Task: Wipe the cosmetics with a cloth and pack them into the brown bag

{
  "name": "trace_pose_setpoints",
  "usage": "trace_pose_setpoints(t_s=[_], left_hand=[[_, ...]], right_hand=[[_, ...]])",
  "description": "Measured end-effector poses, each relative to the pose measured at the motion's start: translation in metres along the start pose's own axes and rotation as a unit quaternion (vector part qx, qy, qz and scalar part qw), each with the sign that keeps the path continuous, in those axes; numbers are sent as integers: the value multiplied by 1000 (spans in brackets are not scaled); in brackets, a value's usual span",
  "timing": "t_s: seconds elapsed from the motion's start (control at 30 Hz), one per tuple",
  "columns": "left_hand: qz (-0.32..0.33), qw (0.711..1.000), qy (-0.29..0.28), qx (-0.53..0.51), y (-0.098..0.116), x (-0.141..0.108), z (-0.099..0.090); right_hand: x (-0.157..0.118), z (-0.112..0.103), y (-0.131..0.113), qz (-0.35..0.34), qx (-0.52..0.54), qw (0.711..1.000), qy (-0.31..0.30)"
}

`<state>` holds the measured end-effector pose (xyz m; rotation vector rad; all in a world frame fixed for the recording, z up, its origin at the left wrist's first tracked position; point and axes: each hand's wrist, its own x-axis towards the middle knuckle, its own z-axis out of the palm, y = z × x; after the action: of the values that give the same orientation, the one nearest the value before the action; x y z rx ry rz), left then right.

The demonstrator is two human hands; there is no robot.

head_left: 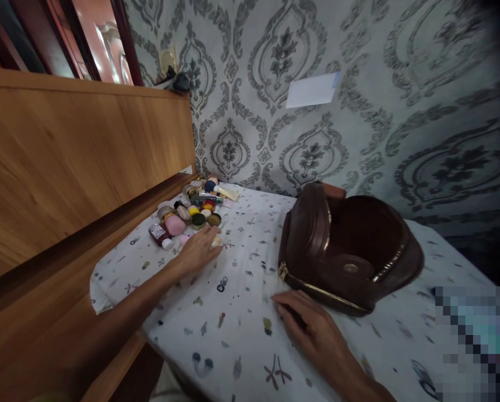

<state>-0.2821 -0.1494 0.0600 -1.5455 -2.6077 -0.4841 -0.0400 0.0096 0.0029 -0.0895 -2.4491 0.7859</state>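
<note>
From where I'm standing, taking the patterned cloth (241, 290) as a clock with twelve at the wall (233, 123), the brown bag (308, 234) sits at two o'clock. It gapes open, its inside dark, the gold zip (331, 298) running along the edge nearer the person.

The right hand (312, 329) rests on the cloth just beside the bag, at about seven o'clock from it. Its fingers are loosely bent, and I see nothing in its grip.

The left hand (199, 250) reaches to ten o'clock, palm down, at the near edge of a cluster of small toiletries. A small pale piece (216, 241) shows at its fingertips; whether they pinch it or only touch it, I can't tell.

Straight up at twelve from that hand are a green jar (198, 221) and a brownish one (213, 220). The pink jar (175, 224) lies at eleven, and a dark bottle (158, 233) with a white cap (167, 244) lies tipped over at ten. Farther off, near one o'clock, lies a cream tube (228, 193).

A wood panel (86, 156) rises past the cluster, and a white card (312, 91) shows on the wall.
</note>
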Motion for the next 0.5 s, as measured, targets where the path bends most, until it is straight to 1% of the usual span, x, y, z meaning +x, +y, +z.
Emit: trace_pose_setpoints(t_s=[0.07, 0.13, 0.2, 0.27, 0.4, 0.5], left_hand=[[3, 1000, 4, 17, 7, 19, 4], [-9, 999, 9, 36, 10, 32, 5], [-33, 997, 12, 68, 8, 40, 3], [-71, 992, 6, 107, 1, 43, 0], [-150, 973, -45, 171, -16, 47, -4], [-177, 962, -79, 193, -23, 53, -2]], right_hand=[[1, -1, -1, -14, -6, 1000, 6], [1, -1, -2, -23, -8, 1000, 12], [0, -1, -3, -25, -7, 1000, 14], [0, -2, -4, -27, -7, 1000, 11], [-1, -3, -5, -29, -16, 999, 3], [-1, -3, -7, -25, -15, 1000, -5]])
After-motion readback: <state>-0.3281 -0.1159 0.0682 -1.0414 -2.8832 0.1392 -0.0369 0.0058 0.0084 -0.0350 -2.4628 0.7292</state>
